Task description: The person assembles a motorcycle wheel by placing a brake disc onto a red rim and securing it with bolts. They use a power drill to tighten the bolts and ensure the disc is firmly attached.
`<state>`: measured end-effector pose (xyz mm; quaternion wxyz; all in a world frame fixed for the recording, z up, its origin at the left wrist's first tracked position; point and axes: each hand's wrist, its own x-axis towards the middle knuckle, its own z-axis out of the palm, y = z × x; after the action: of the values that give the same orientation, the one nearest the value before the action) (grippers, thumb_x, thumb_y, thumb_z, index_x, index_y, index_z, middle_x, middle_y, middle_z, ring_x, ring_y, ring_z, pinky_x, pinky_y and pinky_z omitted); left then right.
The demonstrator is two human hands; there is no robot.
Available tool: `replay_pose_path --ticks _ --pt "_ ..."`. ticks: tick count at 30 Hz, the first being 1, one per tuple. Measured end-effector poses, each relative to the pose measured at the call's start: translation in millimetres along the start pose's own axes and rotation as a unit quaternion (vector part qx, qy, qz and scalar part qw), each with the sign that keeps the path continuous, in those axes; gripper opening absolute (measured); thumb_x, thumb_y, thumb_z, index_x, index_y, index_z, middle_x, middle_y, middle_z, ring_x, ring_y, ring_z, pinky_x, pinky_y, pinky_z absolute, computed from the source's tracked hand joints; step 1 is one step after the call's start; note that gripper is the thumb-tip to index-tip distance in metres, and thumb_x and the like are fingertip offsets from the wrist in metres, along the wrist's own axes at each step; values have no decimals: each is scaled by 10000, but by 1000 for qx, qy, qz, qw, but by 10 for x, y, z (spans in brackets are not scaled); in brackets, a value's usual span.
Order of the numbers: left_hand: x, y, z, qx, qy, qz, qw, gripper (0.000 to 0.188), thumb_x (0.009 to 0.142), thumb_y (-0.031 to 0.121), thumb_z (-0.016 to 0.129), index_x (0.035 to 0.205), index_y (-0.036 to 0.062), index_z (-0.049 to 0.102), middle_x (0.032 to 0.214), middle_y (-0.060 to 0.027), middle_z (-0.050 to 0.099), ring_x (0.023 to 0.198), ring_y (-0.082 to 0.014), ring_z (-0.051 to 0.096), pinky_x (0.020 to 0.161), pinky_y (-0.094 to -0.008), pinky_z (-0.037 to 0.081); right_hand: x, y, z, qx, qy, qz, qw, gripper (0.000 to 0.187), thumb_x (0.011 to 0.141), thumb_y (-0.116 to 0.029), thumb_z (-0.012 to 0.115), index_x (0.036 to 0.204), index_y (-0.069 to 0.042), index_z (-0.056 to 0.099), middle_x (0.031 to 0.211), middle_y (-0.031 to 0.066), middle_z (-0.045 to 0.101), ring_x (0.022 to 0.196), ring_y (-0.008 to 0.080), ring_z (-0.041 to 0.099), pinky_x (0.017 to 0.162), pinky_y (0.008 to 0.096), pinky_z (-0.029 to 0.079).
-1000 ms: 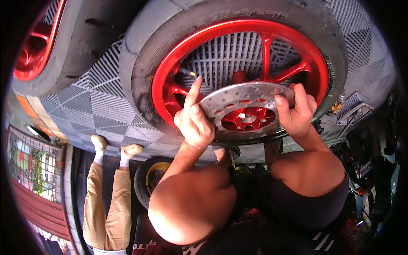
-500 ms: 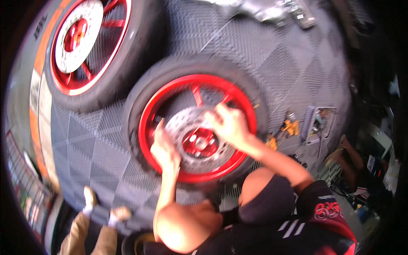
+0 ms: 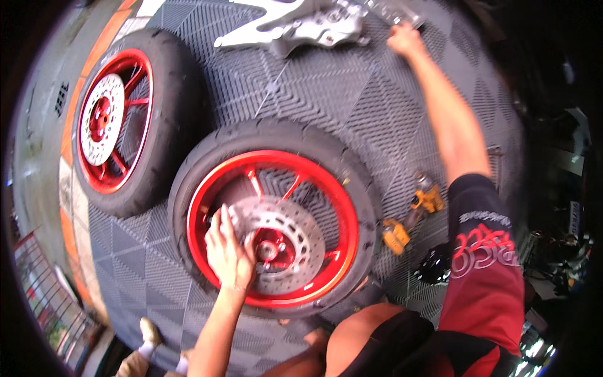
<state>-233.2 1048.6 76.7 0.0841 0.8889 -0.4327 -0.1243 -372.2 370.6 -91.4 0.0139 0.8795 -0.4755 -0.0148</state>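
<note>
A motorcycle wheel with a red rim and black tyre lies on its side in front of me. Its slotted metal brake disc faces up around a red hub. My left hand rests over the disc's left part, fingers stretched out and holding nothing visible. Far from the wheel, my right arm reaches to the top of the view. There my right hand has its fingers closed at the near edge of a clear plastic bag; what the bag contains is unclear.
Another red-rimmed wheel with a disc stands at the left. A silver metal frame part lies at the far side. Yellow-and-black power tools are right of the near wheel. Someone's shoe shows at lower left, on grey tile flooring.
My right hand has left the disc and stretched far forward to the plastic bag. My left hand stays at the disc's left part. The whole view has shifted.
</note>
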Motion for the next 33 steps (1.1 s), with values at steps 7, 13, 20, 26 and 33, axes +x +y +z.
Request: replay_pose_path --ticks 7,13,20,26,33 --pt "4 -143 51 17 -17 40 999 861 904 62 704 1641 23 259 1520 -298 435 1312 -483 490 1123 -526 391 95 88 408 104 -10 -12 994 417 831 -139 570 1190 45 677 1202 323 668 1057 460 695 940 492 567" --pt "77 26 114 20 6 37 999 838 925 99 708 1639 30 276 1523 -291 454 1324 -473 496 1132 -531 387 -1327 -42 -343 -7 119 -86 989 294 947 -173 580 1207 -45 628 1216 176 648 1109 410 636 900 551 573" --pt "47 -99 216 -9 1 41 999 804 950 184 685 1620 -5 283 1539 -274 428 1392 -493 416 1214 -570 294 -3184 -383 -658 84 30 -87 992 265 885 -118 657 1128 -13 675 1113 151 639 1083 368 602 860 493 533" --pt "108 -179 91 -111 -86 49 989 900 936 147 690 1644 -23 160 1600 -292 340 1445 -485 353 1212 -546 288 -4250 -616 -991 233 -36 -27 971 181 836 -90 646 997 -9 639 938 181 656 938 396 665 850 512 544" --pt "295 -468 -299 -244 -211 167 932 863 1057 281 538 1644 -61 5 1643 -340 200 1519 -492 237 1264 -535 170 -3308 -186 -1522 129 -226 -145 955 181 871 -69 614 1035 -38 686 939 211 725 921 414 710 794 521 573"
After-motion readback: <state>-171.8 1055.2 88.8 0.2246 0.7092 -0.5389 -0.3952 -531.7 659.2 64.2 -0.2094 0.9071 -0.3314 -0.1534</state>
